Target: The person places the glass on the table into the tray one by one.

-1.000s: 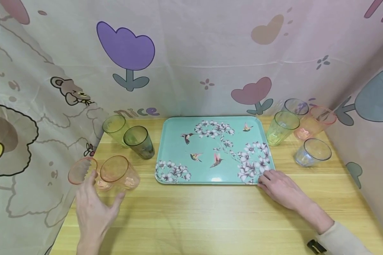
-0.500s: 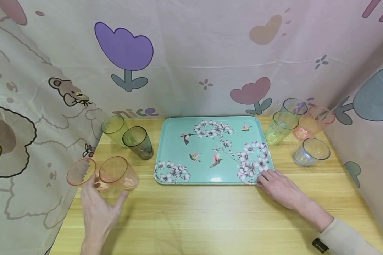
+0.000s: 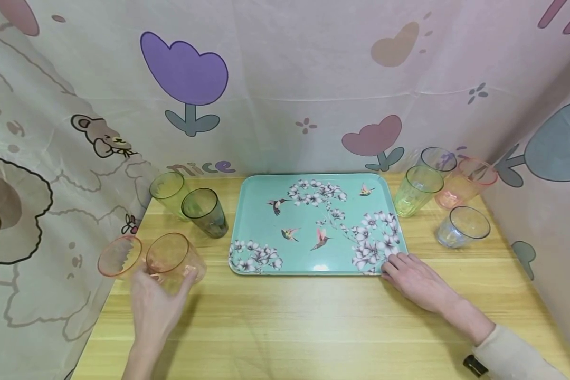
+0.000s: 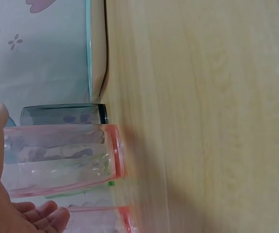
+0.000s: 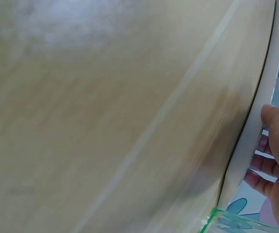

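Observation:
My left hand [image 3: 154, 303] is spread at a clear pink glass [image 3: 176, 258], thumb to its right and fingers to its left. In the left wrist view the pink glass [image 4: 64, 158] stands between thumb and fingers [image 4: 44, 213], with a gap on the finger side. A second pink-rimmed glass [image 3: 120, 256] is just left of the hand. My right hand [image 3: 415, 279] holds the front right corner of a turquoise tray [image 3: 261, 211] printed with birds and blossoms. In the right wrist view its thumb and bent fingers [image 5: 263, 165] lie at the tray's rim.
Behind the pink glasses stand a yellow-green glass [image 3: 168, 195] and a dark grey glass [image 3: 206, 214]. Right of the tray are a green glass [image 3: 415, 192], a pink glass [image 3: 465, 182], a blue-rimmed glass [image 3: 438, 158] and a short clear glass [image 3: 461, 229]. A printed curtain [image 3: 275, 79] hangs behind the table.
My left hand has moved right, from the left pink-rimmed glass to around the other pink glass. My right hand has stayed at the tray's corner.

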`<action>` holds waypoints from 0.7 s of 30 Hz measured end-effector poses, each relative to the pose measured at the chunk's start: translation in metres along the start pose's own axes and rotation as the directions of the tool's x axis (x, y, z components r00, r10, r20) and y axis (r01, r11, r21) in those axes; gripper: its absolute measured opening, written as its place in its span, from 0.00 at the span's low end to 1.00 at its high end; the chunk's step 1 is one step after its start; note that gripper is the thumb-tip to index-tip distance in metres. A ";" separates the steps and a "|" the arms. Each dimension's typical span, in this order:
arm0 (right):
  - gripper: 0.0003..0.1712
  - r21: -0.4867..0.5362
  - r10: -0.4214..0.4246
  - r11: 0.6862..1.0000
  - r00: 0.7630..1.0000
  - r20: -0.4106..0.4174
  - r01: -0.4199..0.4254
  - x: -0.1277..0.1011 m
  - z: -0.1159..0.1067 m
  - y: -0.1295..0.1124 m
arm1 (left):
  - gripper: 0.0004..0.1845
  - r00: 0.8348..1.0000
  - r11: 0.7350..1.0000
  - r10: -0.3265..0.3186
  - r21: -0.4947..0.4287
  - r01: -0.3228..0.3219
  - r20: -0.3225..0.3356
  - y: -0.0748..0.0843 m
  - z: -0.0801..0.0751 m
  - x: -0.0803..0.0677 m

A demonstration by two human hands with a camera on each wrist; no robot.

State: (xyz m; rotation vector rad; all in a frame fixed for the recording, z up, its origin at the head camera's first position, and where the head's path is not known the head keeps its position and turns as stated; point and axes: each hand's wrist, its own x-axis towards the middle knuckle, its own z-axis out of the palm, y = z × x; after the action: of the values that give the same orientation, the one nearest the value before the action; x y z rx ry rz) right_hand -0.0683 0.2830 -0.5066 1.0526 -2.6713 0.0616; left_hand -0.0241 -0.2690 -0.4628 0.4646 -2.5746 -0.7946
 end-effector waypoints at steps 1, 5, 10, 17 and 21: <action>0.07 0.000 0.000 1.000 1.000 -0.001 0.000 0.000 0.000 0.000 | 0.54 1.000 1.000 -0.007 0.008 0.007 0.012 0.001 0.001 0.001; 0.07 0.003 0.001 1.000 1.000 -0.006 -0.001 0.001 -0.001 -0.001 | 0.53 0.998 0.999 -0.044 0.035 0.042 0.052 0.003 0.004 0.002; 0.07 0.002 0.006 1.000 1.000 -0.003 -0.006 0.001 -0.001 -0.001 | 0.54 0.997 0.996 -0.073 0.052 0.071 0.040 0.003 0.009 0.002; 0.09 0.001 0.003 1.000 1.000 -0.017 -0.003 0.002 -0.001 -0.002 | 0.47 0.999 0.999 -0.042 0.030 0.042 -0.006 0.000 0.014 0.004; 0.09 0.002 0.002 1.000 1.000 -0.026 -0.002 0.002 -0.001 -0.001 | 0.45 1.000 0.998 0.005 0.062 -0.004 -0.022 -0.001 0.016 0.005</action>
State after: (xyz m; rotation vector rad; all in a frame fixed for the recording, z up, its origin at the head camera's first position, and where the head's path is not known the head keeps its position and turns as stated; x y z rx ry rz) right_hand -0.0682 0.2811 -0.5053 1.0433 -2.6496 0.0776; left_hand -0.0356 -0.2642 -0.4744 0.4836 -2.5847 -0.7065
